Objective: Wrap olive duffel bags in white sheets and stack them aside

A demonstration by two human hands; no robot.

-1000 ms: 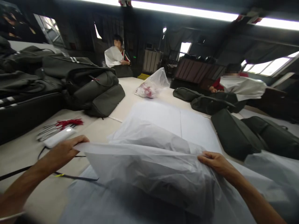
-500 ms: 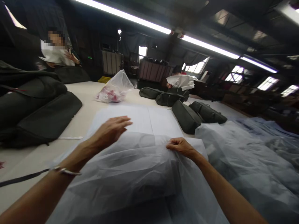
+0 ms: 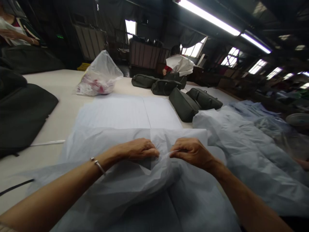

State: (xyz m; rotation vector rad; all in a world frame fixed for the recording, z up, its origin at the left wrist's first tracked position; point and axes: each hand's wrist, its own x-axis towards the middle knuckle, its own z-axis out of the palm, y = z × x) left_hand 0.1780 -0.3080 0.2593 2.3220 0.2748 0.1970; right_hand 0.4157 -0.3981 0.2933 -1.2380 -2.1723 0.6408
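A translucent white plastic bag (image 3: 125,187) lies in front of me, with something dark showing through it. My left hand (image 3: 142,149) is closed on the bag's upper edge near the middle. Just to its right, my right hand (image 3: 190,151) pinches the same edge between thumb and fingers. A small gap separates the two hands. Beyond them a stack of flat white sheets (image 3: 116,112) lies on the pale table (image 3: 60,96).
Dark bags stand at the left (image 3: 24,116) and right back (image 3: 184,104). A clear bag (image 3: 98,77) with red and white contents sits at the back. More plastic bags (image 3: 251,151) are heaped at right. Two people are across the table.
My left hand has moved right and down, from open above the bag to closed on its edge. My right hand still grips the plastic. The view has turned right and down.
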